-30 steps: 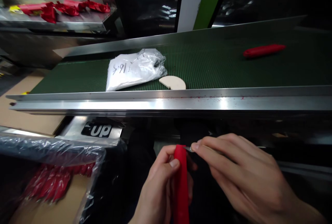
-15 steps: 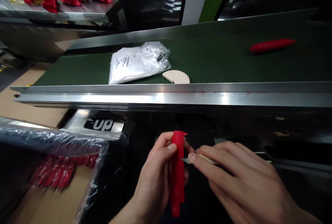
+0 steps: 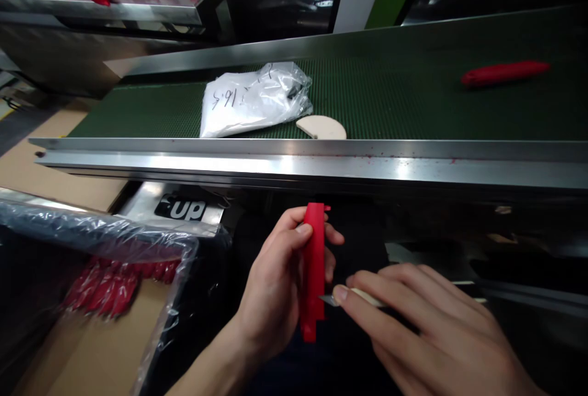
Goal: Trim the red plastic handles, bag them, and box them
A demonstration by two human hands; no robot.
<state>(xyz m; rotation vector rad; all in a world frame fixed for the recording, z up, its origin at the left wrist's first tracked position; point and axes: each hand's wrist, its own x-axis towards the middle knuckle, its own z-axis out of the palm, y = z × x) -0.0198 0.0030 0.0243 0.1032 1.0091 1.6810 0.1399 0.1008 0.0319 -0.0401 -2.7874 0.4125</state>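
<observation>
A long red plastic part point(image 3: 313, 267) stands nearly upright in my left hand point(image 3: 273, 273), thumb on its near face and fingers behind it. My right hand point(image 3: 427, 316) is closed around the pale handle of a craft knife point(image 3: 367, 298). The knife's pointed blade is at the right edge of the red part, low down; whether it touches cannot be told for certain. A small red nub sticks out at the part's top right. My left fingertips show to the right of the part, above the blade.
Beyond my hands runs a green conveyor belt point(image 3: 386, 96) with a metal rail point(image 3: 257, 157). On it lie a white plastic bag point(image 3: 252, 102), a cream curved piece point(image 3: 324, 127) and a red part point(image 3: 505, 73). A plastic-lined box point(image 3: 184, 255) at lower left holds bagged red parts point(image 3: 105, 286).
The knife blade has moved from the middle of the red part down towards its lower end. My left hand and the part sit higher in view, and the camera has shifted slightly.
</observation>
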